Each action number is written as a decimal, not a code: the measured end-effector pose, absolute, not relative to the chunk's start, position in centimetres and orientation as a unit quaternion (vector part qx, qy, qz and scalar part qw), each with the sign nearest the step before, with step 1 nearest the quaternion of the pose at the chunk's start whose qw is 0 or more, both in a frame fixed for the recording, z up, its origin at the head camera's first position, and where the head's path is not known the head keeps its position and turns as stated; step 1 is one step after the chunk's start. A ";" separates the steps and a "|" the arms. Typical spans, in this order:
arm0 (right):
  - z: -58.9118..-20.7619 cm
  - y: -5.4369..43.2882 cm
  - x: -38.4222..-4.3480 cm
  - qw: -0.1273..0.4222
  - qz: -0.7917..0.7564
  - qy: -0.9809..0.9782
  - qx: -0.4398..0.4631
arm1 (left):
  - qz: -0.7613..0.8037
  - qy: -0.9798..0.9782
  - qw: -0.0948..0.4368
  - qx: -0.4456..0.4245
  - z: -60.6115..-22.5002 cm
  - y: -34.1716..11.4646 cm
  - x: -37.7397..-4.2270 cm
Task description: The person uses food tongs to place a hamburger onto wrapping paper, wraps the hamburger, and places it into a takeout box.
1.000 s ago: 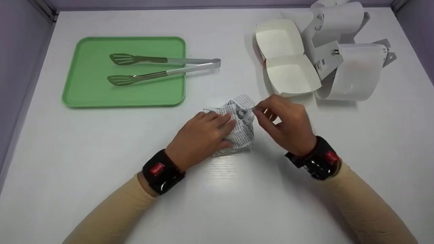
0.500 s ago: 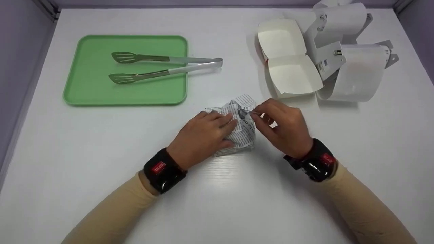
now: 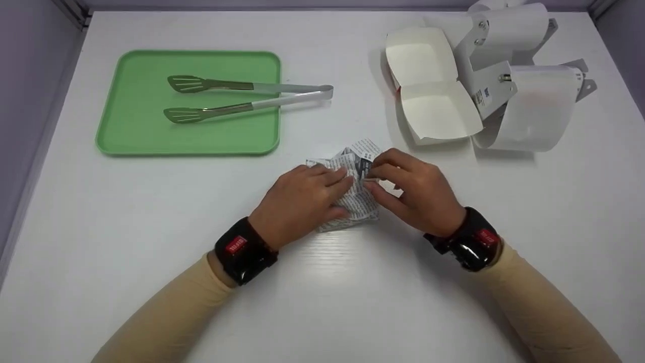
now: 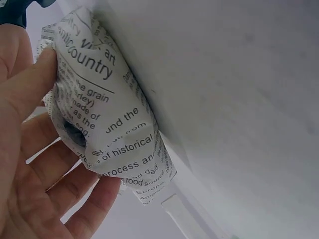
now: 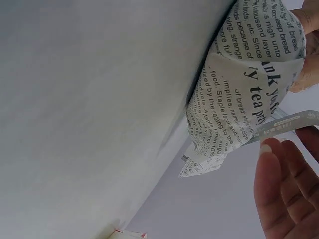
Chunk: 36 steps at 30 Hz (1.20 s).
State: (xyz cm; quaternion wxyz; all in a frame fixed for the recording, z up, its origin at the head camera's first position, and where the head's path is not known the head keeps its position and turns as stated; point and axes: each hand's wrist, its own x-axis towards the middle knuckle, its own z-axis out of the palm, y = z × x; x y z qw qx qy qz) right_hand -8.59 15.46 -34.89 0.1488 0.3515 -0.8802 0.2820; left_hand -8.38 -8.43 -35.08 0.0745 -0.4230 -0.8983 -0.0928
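though creased, newsprint (image 4: pixel 107 112) beneath fingers (image 4: pixel 102 204)

Our left hand (image 3: pixel 301 201) lies palm-down, angled toward two o'clock; our right hand (image 3: pixel 421 194) pinches, angled toward ten o'clock.

Plain beige fabric sleeves (image 3: pixel 171 305) end just short of wide black wristbands (image 3: pixel 466 237), each wristband bearing a small red rectangular label (image 3: pixel 235 245) with pale lettering and a glossy black casing (image 3: pixel 472 257).
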 end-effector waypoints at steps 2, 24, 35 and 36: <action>-34.9 15.4 -8.6 0.148 0.277 -0.881 0.354 | -0.102 -0.898 0.072 -0.422 -35.0 -8.4 -8.4; -35.3 15.4 -8.6 0.137 0.233 -0.890 0.366 | -0.150 -0.899 0.081 -0.404 -35.1 -8.4 -8.3; -35.3 15.3 -8.3 0.109 0.229 -0.897 0.361 | -0.127 -0.901 0.087 -0.406 -35.0 -8.4 -8.3; -35.2 15.3 -8.3 0.108 0.231 -0.897 0.361 | -0.126 -0.901 0.087 -0.406 -35.0 -8.4 -8.3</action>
